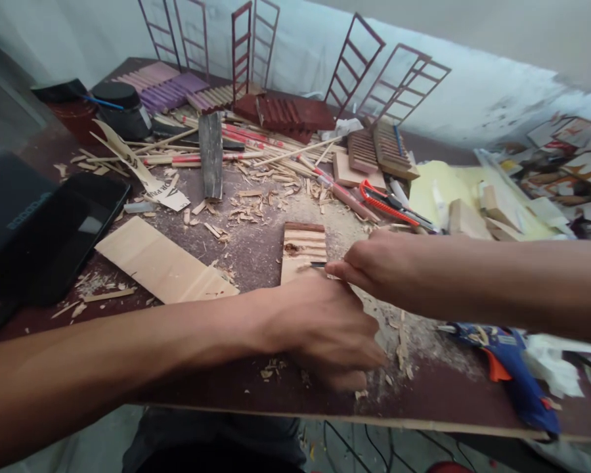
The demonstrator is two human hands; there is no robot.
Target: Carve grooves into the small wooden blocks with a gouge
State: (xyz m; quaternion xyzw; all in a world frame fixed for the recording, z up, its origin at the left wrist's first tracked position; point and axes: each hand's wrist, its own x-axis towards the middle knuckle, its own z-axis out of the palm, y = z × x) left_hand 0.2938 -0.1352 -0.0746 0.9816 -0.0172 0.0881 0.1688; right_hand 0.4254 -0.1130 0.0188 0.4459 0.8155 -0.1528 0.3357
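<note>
A small grooved wooden board (304,244) lies on the tabletop, with a dark strip along its far edge and a brown knot in one groove. My left hand (329,322) is closed over its near end, fingers curled and covering that part. My right hand (369,263) is closed just to the right of the board. From its fingertips a thin dark blade-like tip (318,265) reaches onto the board's surface. The rest of that tool is hidden in the fist. Wood shavings (256,207) lie around the board.
A plain wooden board (160,259) and a phone (86,217) lie left. An orange cutter knife (389,203) rests beyond my right hand, and a blue glue gun (509,368) sits near the front edge. Wooden sticks, grooved pieces and small ladder-like frames (357,62) fill the back.
</note>
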